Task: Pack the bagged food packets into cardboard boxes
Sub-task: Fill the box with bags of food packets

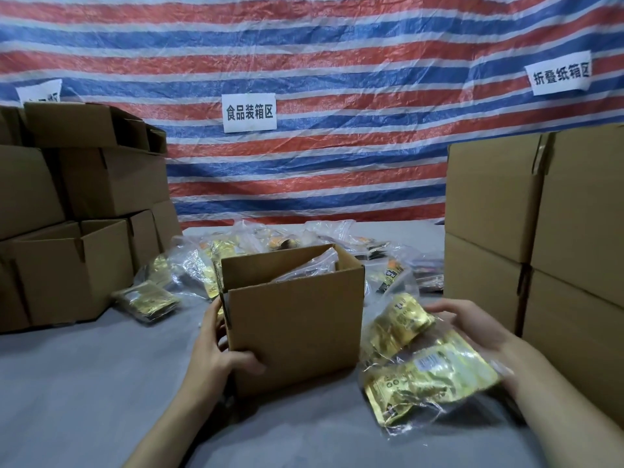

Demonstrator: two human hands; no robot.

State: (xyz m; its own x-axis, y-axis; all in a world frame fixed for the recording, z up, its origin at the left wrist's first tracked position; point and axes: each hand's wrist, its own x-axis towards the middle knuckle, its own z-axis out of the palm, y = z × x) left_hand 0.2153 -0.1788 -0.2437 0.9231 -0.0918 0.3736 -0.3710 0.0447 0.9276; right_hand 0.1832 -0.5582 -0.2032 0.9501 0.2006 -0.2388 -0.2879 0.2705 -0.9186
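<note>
a clear bag of gold packets (pixel 422 373) was held by the right hand (pixel 472 327), just beside the open box (pixel 293 319), whose left corner was gripped by the left hand (pixel 216 352). the bag was judged light, floppy and slippery, best cradled underneath. more bags (pixel 209 261) were heaped beyond.

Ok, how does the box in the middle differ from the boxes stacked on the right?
The middle box is open at the top, with a clear bag showing inside; the right-hand boxes look closed. The middle box stands alone on the table, gripped by the left hand; the right-hand boxes are stacked and untouched. The right hand holds a bag of gold packets beside the middle box. All are plain brown cardboard.
</note>
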